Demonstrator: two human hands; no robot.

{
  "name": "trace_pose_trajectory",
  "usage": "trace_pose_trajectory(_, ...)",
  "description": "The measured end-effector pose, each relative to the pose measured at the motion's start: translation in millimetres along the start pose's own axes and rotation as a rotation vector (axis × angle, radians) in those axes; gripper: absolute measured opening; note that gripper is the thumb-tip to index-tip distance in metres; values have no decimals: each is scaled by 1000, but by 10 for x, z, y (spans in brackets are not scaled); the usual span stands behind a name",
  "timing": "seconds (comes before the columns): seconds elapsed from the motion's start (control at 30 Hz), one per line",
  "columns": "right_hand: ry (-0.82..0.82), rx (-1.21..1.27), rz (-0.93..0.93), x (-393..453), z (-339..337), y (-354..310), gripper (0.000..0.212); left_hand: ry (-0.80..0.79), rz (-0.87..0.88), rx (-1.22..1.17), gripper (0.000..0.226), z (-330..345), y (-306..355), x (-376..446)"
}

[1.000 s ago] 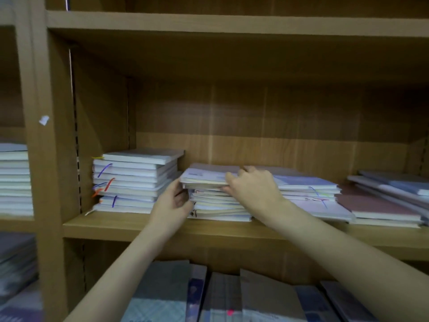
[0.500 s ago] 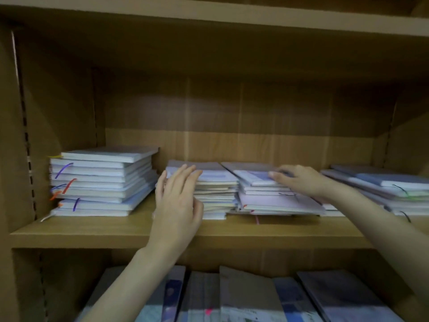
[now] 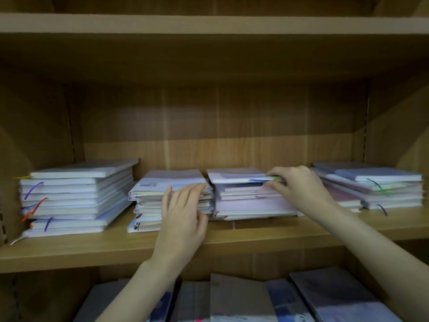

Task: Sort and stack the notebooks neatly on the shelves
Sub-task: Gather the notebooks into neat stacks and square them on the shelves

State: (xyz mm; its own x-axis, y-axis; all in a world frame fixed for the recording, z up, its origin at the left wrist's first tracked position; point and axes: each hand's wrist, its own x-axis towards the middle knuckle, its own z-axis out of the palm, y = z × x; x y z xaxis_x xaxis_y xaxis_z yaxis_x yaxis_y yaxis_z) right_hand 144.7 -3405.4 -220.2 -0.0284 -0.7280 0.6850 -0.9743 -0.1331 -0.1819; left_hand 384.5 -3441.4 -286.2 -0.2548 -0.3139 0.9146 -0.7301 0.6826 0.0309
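- Wooden shelf across the middle, light grain, its front edge near and lit, the back panel darker with vertical seams.
- Another board overhead, casting shade into the bay.
- Side walls left and right, each with a row of peg holes.
- Four piles of notebooks on the shelf, left to right.
- Far-left stack: tallest, white page edges, purple and orange ribbon markers hanging at its left end, tidy but slightly fanned.
- Second stack: just right of the first, uneven, spines and page edges jutting at different depths.
- Left hand against the near right face of that second stack, fingers straight and together, pressing flat, gripping nothing.
- Third stack: touching the second along its left side, a wide pale pink cover low down, smaller notebooks above.
- Right hand at the right end of the third stack, fingers curled over the top white notebook, thumb underneath, pinching its edge where blue and green ribbons show.
- Right stack: blue-grey covers on top, green and dark ribbons hanging, near the right wall.
- Lower shelf bay below: more notebooks lying flat, grey, blue and tan covers, blurred.
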Motion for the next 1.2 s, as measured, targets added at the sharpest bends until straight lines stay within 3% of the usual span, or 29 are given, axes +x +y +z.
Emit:
trace_pose_trajectory(0.1, -19, 80, 11, 58, -48, 20, 21, -26, 8, 49, 46, -6, -65, 8)
trace_pose_trajectory(0.3, 132, 389, 134, 121, -117, -20, 2, -65, -23, 84, 45, 52, -61, 57)
trace_pose_trajectory(0.43, 183, 390, 149, 71, -150, 12, 7, -90, 1, 94, 47, 8, -83, 20)
trace_pose_trajectory(0.6, 248, 205, 131, -17, -133, 45, 12, -67, -39, 28, 49, 18, 47, 56)
trace_pose_trajectory(0.8, 51, -103, 94, -21, 2, 69, 20, -103, -39, -37, 49, 84, 110, 127)
trace_pose_trajectory(0.93, -27, 81, 127, 13, 35, 138, 25, -130, -42, -20, 43, 76, 63, 92)
trace_pose_trajectory(1.1, -175, 266, 128, -43, 110, 185, 47, -116, -83, -77, 69, -3, 132, 28)
trace_pose_trajectory(1.2, -254, 287, 117, -68, 7, 255, 50, -92, -76, -54, 65, -7, 110, 58)
